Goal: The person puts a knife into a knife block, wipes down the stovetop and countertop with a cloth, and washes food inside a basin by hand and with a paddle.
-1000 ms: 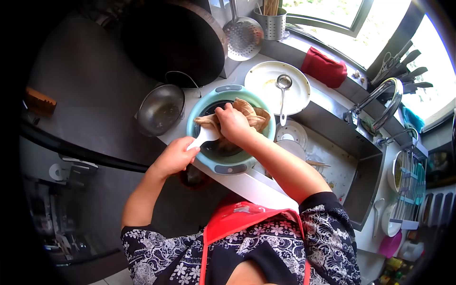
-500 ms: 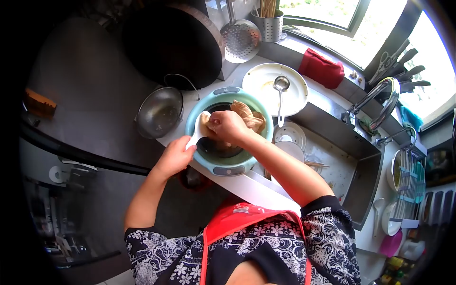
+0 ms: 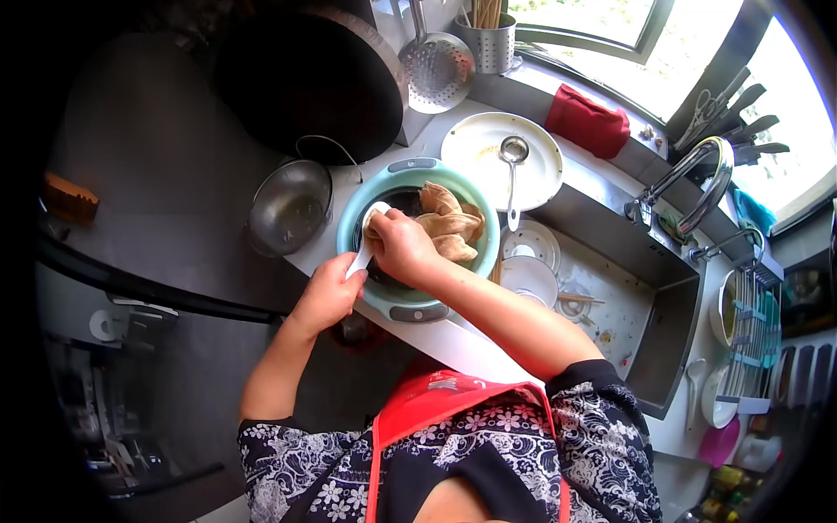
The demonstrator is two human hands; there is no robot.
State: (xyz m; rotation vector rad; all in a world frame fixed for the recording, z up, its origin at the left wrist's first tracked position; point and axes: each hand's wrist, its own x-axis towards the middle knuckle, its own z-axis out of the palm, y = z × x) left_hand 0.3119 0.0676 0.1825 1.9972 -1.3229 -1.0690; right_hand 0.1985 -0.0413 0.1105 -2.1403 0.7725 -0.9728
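Note:
My left hand is wrapped round the handle of a white spoon at the left side of a pale teal basin. Over the spoon's bowl, the bent fingers of my right hand pinch a soft brown piece of food, mostly covered by the fingers. Several more tan-brown, folded, pouch-like pieces lie heaped at the basin's right side. The inside of the basin looks dark; my right hand and forearm hide part of it.
Left of the basin stands a metal bowl, with a large dark wok behind. A ladle rests on a white plate. To the right, the sink holds dishes beneath a faucet.
My right hand has drawn slightly left and down, baring more of the brown pieces on the right. The spoon's bowl is now more covered by my fingers. My left hand still grips the handle.

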